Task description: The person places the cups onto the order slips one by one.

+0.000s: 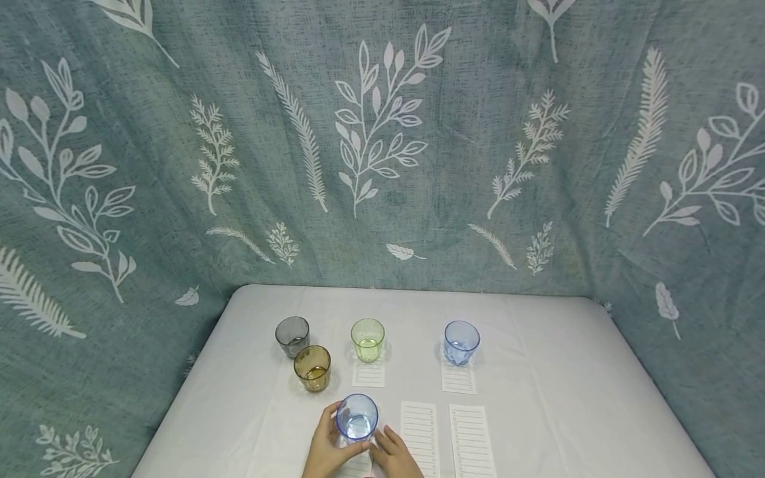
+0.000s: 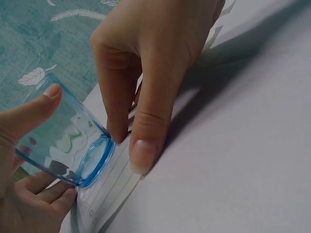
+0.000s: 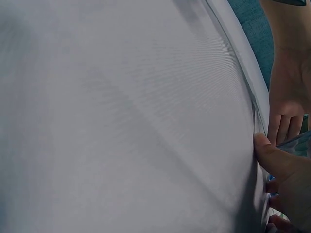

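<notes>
In the head view my left hand (image 1: 329,445) grips a clear blue glass (image 1: 357,417) near the front of the table. The left wrist view shows the left thumb on the side of that tilted glass (image 2: 73,131), with fingers (image 2: 48,196) round its far side. My right hand (image 1: 396,455) is at the base of the glass. Its thumb (image 2: 144,158) and fingertips touch a lined paper strip (image 2: 116,179) beside the base. In the right wrist view, the right hand (image 3: 289,179) shows at the edge, largely cropped.
Behind stand a grey glass (image 1: 293,337), an amber glass (image 1: 313,368), a green glass (image 1: 367,340) and another blue glass (image 1: 461,342). The green and blue ones stand at lined paper strips. Two longer lined strips (image 1: 420,435) (image 1: 471,438) lie right of my hands. A patterned curtain (image 1: 382,232) surrounds the table.
</notes>
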Tool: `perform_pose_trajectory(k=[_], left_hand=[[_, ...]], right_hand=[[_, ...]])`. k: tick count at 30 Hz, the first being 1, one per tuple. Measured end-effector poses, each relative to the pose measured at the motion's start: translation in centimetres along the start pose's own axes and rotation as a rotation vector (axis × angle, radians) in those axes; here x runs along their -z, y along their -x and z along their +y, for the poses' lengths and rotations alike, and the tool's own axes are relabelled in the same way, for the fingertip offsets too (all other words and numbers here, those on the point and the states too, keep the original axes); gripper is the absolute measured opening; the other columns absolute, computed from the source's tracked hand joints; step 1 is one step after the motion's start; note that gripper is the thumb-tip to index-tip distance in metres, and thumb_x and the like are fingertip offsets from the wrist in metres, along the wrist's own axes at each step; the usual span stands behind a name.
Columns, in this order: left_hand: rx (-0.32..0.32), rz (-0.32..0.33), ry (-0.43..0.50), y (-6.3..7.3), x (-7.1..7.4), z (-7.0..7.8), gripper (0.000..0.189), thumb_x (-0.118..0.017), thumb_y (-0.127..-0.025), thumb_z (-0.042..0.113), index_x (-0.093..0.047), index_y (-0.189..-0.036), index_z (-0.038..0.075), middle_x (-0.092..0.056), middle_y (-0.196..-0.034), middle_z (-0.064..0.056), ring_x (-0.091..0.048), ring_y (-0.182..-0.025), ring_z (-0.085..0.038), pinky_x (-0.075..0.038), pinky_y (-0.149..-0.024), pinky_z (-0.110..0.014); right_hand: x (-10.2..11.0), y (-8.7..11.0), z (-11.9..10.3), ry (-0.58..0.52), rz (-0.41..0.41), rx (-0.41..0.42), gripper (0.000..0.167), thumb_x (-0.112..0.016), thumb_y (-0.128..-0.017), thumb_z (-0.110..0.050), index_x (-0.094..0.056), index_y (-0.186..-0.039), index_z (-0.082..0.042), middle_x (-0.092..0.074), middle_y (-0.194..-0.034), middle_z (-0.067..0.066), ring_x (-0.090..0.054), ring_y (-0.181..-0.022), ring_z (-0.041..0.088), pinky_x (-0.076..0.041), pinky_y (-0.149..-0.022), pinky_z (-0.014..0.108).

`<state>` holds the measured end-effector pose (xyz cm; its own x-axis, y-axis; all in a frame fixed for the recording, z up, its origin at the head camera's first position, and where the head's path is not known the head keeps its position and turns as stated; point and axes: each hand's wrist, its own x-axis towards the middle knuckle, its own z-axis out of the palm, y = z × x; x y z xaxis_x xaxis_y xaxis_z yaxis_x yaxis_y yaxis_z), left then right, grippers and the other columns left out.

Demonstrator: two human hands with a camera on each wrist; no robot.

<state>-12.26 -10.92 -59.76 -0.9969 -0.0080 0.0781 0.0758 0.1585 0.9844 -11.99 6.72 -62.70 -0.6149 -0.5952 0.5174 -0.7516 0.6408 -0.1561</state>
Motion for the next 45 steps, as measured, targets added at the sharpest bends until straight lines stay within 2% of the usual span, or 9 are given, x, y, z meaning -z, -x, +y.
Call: perform_pose_trajectory(k=[7,17,23,27,32,35,38,43,45], left_hand=[[-0.013,0.032,-0.009,0.2,0.0,0.2,0.078,-0.086,-0.065,0.010,-0.044,-0.128,-0.006,-0.053,-0.126,-0.027,-0.055,-0.113,-0.041,-0.043,-0.099,-0.047],[0.012,0.019,-0.014,0.3,0.2,0.1,0.084,-0.086,-0.065,0.012,-0.041,-0.134,-0.007,-0.051,-0.130,-0.030,-0.050,-0.118,-0.044,-0.039,-0.100,-0.053],[0.000,0.040,0.031,0.4,0.7,0.1,0.087,-0.086,-0.063,0.007,-0.039,-0.135,-0.008,-0.050,-0.126,-0.035,-0.047,-0.119,-0.048,-0.038,-0.100,-0.050],[-0.016,0.071,0.076,0.3,1.6,0.6,0.085,-0.084,-0.064,0.002,-0.038,-0.134,-0.010,-0.050,-0.125,-0.037,-0.048,-0.118,-0.050,-0.040,-0.099,-0.050],[-0.021,0.167,0.082,0.0,2.9,1.4,0.080,-0.081,-0.066,-0.005,-0.039,-0.133,-0.010,-0.052,-0.122,-0.037,-0.053,-0.111,-0.047,-0.049,-0.089,-0.054],[0.015,0.266,0.050,-0.3,3.6,1.6,0.073,-0.079,-0.070,-0.002,-0.041,-0.132,-0.007,-0.056,-0.119,-0.033,-0.059,-0.105,-0.040,-0.055,-0.082,-0.041],[0.043,0.368,0.023,-0.7,4.3,1.6,0.065,-0.077,-0.075,0.003,-0.044,-0.130,-0.006,-0.058,-0.117,-0.029,-0.061,-0.101,-0.036,-0.054,-0.076,-0.025],[-0.008,0.534,-0.051,-1.6,5.3,1.2,0.055,-0.077,-0.077,0.007,-0.050,-0.123,-0.006,-0.062,-0.108,-0.025,-0.062,-0.092,-0.035,-0.052,-0.068,-0.015],[-0.038,0.583,-0.085,-2.0,5.6,0.8,0.054,-0.078,-0.077,0.008,-0.052,-0.122,-0.006,-0.062,-0.106,-0.023,-0.063,-0.089,-0.031,-0.052,-0.066,-0.013]], right_hand=[[-0.1,0.0,0.1,0.014,-0.007,0.003,0.055,-0.065,-0.077,-0.057,-0.073,-0.098,-0.006,-0.069,-0.102,0.019,-0.064,-0.095,0.038,-0.055,-0.081,0.038],[-0.1,0.0,0.1,0.014,-0.005,0.010,0.055,-0.064,-0.078,-0.057,-0.072,-0.097,-0.005,-0.068,-0.102,0.020,-0.064,-0.095,0.037,-0.054,-0.081,0.037],[-0.4,0.1,0.3,0.073,0.041,0.056,0.054,-0.068,-0.075,-0.056,-0.073,-0.093,-0.005,-0.069,-0.100,0.018,-0.065,-0.094,0.034,-0.053,-0.082,0.036],[-0.4,0.1,0.2,0.093,0.049,0.049,0.054,-0.070,-0.073,-0.055,-0.073,-0.091,-0.004,-0.069,-0.099,0.017,-0.065,-0.093,0.033,-0.052,-0.083,0.034],[0.1,0.1,-0.2,0.028,0.016,-0.025,0.059,-0.064,-0.080,-0.055,-0.070,-0.093,0.002,-0.068,-0.101,0.021,-0.064,-0.095,0.036,-0.054,-0.082,0.036],[0.9,-0.1,-0.4,-0.068,-0.027,-0.090,0.063,-0.060,-0.085,-0.054,-0.068,-0.098,0.007,-0.065,-0.106,0.024,-0.062,-0.099,0.039,-0.054,-0.083,0.040],[1.9,-0.1,-0.5,-0.157,-0.051,-0.141,0.064,-0.061,-0.085,-0.049,-0.066,-0.102,0.012,-0.064,-0.110,0.025,-0.060,-0.102,0.041,-0.053,-0.085,0.042],[2.9,0.6,0.0,-0.214,-0.033,-0.194,0.059,-0.065,-0.084,-0.042,-0.064,-0.105,0.013,-0.063,-0.112,0.022,-0.059,-0.102,0.037,-0.053,-0.084,0.042],[3.2,0.9,0.3,-0.210,-0.028,-0.204,0.056,-0.065,-0.085,-0.040,-0.064,-0.107,0.011,-0.062,-0.112,0.019,-0.059,-0.103,0.033,-0.051,-0.089,0.036]])
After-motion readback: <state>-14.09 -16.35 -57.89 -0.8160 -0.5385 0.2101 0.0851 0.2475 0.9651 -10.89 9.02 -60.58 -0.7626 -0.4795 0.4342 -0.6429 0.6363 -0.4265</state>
